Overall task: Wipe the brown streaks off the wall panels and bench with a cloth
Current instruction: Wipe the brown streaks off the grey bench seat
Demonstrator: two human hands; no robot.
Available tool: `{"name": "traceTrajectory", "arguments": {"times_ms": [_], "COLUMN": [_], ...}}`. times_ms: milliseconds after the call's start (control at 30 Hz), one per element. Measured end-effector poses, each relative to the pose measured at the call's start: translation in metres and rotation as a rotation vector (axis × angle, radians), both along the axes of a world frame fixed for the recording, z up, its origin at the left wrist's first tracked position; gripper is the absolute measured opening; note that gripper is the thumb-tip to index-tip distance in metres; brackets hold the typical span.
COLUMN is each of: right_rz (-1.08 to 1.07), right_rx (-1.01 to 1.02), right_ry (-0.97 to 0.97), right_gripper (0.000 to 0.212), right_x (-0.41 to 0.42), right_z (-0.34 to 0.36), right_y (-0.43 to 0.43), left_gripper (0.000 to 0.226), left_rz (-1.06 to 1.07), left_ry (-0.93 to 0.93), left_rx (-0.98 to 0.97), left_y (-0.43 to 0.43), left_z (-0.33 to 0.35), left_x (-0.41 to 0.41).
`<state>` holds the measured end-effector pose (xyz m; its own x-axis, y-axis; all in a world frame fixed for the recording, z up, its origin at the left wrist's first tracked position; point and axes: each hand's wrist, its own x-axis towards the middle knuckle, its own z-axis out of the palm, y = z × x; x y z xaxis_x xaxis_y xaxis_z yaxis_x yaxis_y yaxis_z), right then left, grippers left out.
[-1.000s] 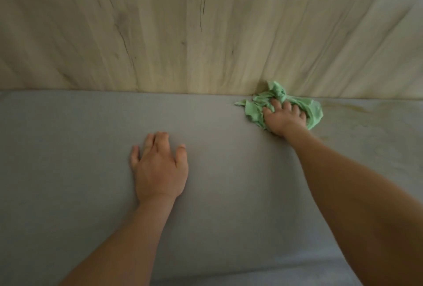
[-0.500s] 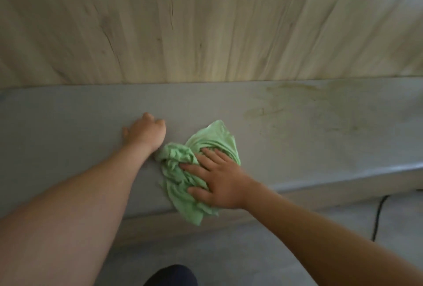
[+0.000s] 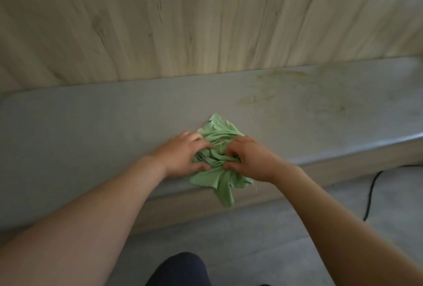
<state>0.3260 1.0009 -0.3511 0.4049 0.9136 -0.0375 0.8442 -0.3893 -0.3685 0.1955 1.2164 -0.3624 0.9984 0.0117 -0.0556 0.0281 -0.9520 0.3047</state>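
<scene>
A crumpled light-green cloth (image 3: 217, 130) lies at the front edge of the grey bench (image 3: 91, 121), with one corner hanging over the edge. My left hand (image 3: 183, 155) grips its left side with curled fingers. My right hand (image 3: 251, 160) grips its right side the same way, so the cloth is bunched between both hands. Brown streaks (image 3: 286, 86) mark the bench top to the right, toward the back. Pale wood-grain wall panels (image 3: 206, 22) rise behind the bench.
The grey floor (image 3: 263, 228) runs below the bench front. A black cable (image 3: 373, 189) trails on the floor at the right. A dark knee or trouser leg (image 3: 180, 269) shows at the bottom middle.
The cloth came from the back of the bench to its front edge. My left hand left the bench top and now grips the cloth with my right hand, which flattened it before.
</scene>
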Motion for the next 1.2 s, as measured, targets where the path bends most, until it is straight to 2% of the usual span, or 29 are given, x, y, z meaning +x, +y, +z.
{"name": "traceTrajectory", "arguments": {"times_ms": [67, 133, 233, 333, 400, 467, 500, 567, 633, 700, 733, 800, 833, 867, 933, 1000, 1067, 1200], "right_rz": [-0.096, -0.247, -0.419, -0.484, -0.470, -0.383, -0.335, -0.272, -0.267, -0.344, -0.415, -0.551, -0.602, -0.636, -0.599, -0.477, -0.400, -0.301], "right_rx": [0.050, 0.172, 0.407, 0.622, 0.675, 0.687, 0.685, 0.667, 0.632, 0.575, 0.501, 0.158, -0.005, -0.063, -0.005, -0.099, -0.252, -0.227], "right_ry": [0.088, 0.206, 0.325, 0.418, 0.575, 0.869, 1.011, 1.189, 1.213, 1.096, 0.941, 0.475, 0.244, 0.093, 0.062, 0.047, -0.026, -0.085], "right_gripper": [0.022, 0.017, 0.013, 0.009, 0.004, 0.004, 0.007, 0.016, 0.015, 0.010, 0.011, 0.028, 0.039, 0.046, 0.051, 0.065, 0.077, 0.082], "right_x": [-0.002, -0.001, 0.008, 0.010, 0.011, 0.015, 0.018, 0.026, 0.035, 0.046, 0.052, 0.059, 0.055, 0.047, 0.023, -0.009, -0.030, -0.029], "right_z": [0.008, 0.021, 0.048, 0.075, 0.090, 0.103, 0.107, 0.112, 0.104, 0.087, 0.075, 0.055, 0.050, 0.046, 0.035, 0.013, -0.010, -0.018], "right_y": [-0.001, -0.001, 0.005, 0.010, 0.009, 0.005, 0.001, -0.006, -0.009, -0.006, -0.004, 0.004, 0.009, 0.015, 0.030, 0.048, 0.065, 0.111], "left_gripper": [0.055, 0.035, 0.045, 0.062, 0.058, 0.035, 0.033, 0.049, 0.056, 0.048, 0.052, 0.071, 0.074, 0.070, 0.048, 0.033, 0.030, 0.030], "left_rz": [0.133, 0.221, 0.369, 0.461, 0.455, 0.426, 0.404, 0.368, 0.414, 0.540, 0.584, 0.578, 0.554, 0.549, 0.622, 0.720, 0.792, 0.919], "left_ry": [0.021, -0.048, -0.196, -0.307, -0.265, -0.125, -0.030, 0.104, 0.121, 0.087, 0.089, 0.204, 0.260, 0.266, 0.205, 0.127, 0.119, 0.123], "left_rx": [-0.041, -0.192, -0.619, -1.096, -1.277, -1.385, -1.433, -1.482, -1.476, -1.366, -1.187, -0.597, -0.345, -0.181, -0.079, -0.052, -0.021, 0.026], "left_y": [-0.003, -0.007, -0.007, -0.004, -0.004, -0.002, 0.000, 0.001, 0.000, -0.002, -0.003, -0.001, 0.000, 0.003, 0.013, 0.027, 0.041, 0.069], "left_z": [0.006, 0.020, 0.056, 0.092, 0.111, 0.125, 0.129, 0.132, 0.126, 0.109, 0.097, 0.072, 0.061, 0.052, 0.039, 0.033, 0.033, 0.030], "left_x": [0.004, 0.007, 0.005, 0.006, 0.007, 0.005, 0.002, -0.001, 0.001, 0.009, 0.012, 0.018, 0.018, 0.017, 0.011, -0.001, -0.018, -0.062]}}
